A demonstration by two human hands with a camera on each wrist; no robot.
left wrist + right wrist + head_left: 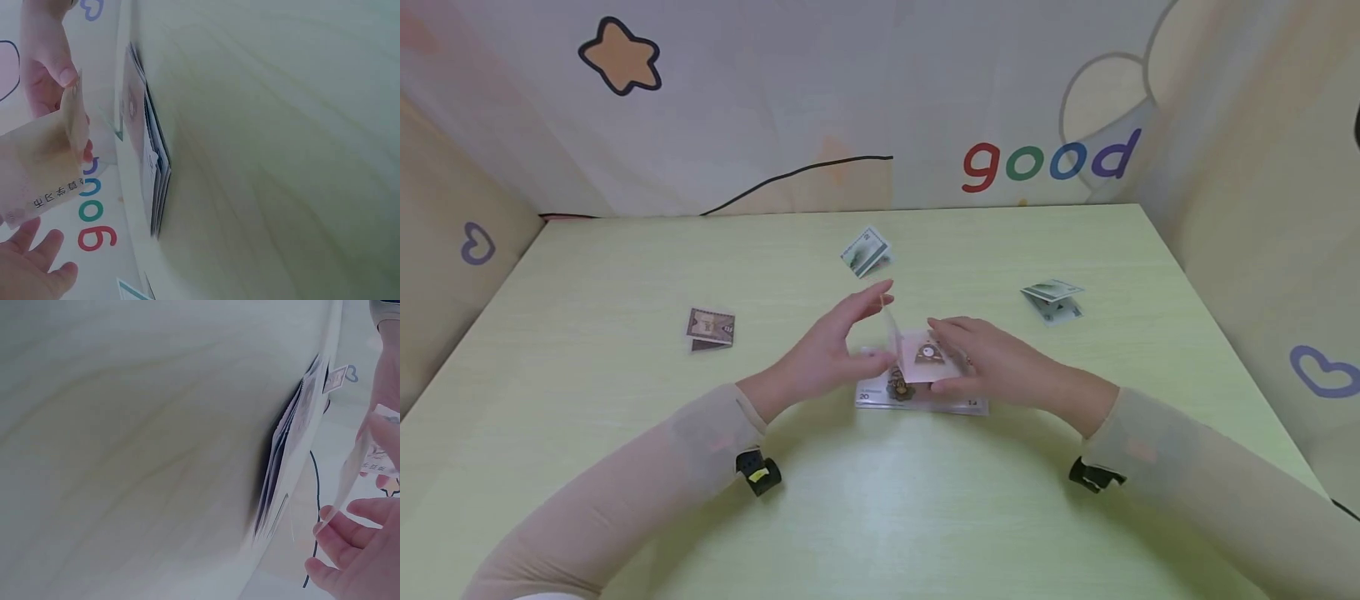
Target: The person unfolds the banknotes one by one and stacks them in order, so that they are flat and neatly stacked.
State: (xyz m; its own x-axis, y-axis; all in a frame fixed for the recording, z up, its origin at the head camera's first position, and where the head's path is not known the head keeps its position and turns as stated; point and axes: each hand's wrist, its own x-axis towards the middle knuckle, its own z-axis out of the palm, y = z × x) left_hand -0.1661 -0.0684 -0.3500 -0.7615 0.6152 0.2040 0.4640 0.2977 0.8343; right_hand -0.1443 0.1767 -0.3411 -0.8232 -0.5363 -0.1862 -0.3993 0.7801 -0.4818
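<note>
Between both hands is a pale play banknote (927,357), bent with its left part standing up, just above a stack of notes (876,393). My left hand (820,350) pinches its raised left end between thumb and fingers. At the other end, my right hand (1003,358) grips the note, thumb on the near side. Printed characters show on the curved note (44,156) in the left wrist view. Below it there, the stack (142,137) lies flat, its layered edges spread slightly. Fingertips of my right hand (359,556) touch the note's edge in the right wrist view.
A folded brown note (711,325) lies on the left of the table (880,508). Two folded green notes stand partly open: one green note (865,252) at the back middle, another green note (1051,292) at the right. A printed curtain (820,100) borders the table's back.
</note>
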